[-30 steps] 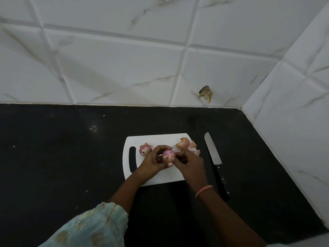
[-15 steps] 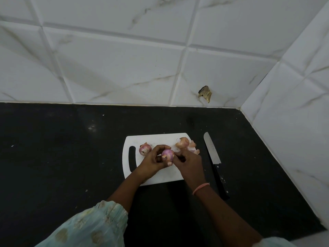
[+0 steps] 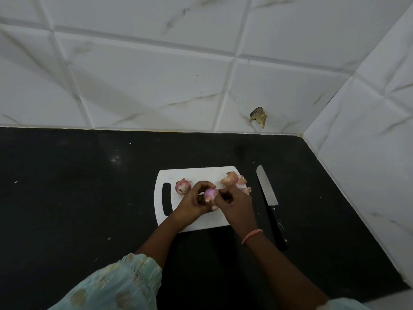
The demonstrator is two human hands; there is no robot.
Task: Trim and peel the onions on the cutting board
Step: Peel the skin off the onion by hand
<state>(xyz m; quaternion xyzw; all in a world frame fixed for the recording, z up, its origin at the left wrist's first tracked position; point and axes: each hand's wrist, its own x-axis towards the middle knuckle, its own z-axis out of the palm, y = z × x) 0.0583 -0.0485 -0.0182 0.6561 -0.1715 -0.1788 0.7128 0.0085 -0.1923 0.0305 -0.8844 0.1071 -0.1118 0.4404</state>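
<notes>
A white cutting board (image 3: 201, 173) lies on the black counter. My left hand (image 3: 194, 203) grips a small purple onion (image 3: 210, 193) just above the board's middle. My right hand (image 3: 234, 203) is against the onion's right side, its fingertips pinching at the skin. A second onion (image 3: 182, 186), still in its skin, rests on the board to the left, beside the handle slot. A pile of loose onion skins (image 3: 234, 181) lies at the board's far right corner, partly behind my right hand.
A knife (image 3: 269, 202) with a black handle lies on the black counter (image 3: 78, 186) just right of the board, blade pointing away. Tiled walls close off the back and the right side. A torn scrap (image 3: 259, 116) sticks to the back wall.
Both hands stay on the purple onion over the board. My right fingers have shifted slightly against its skin. Nothing else has moved.
</notes>
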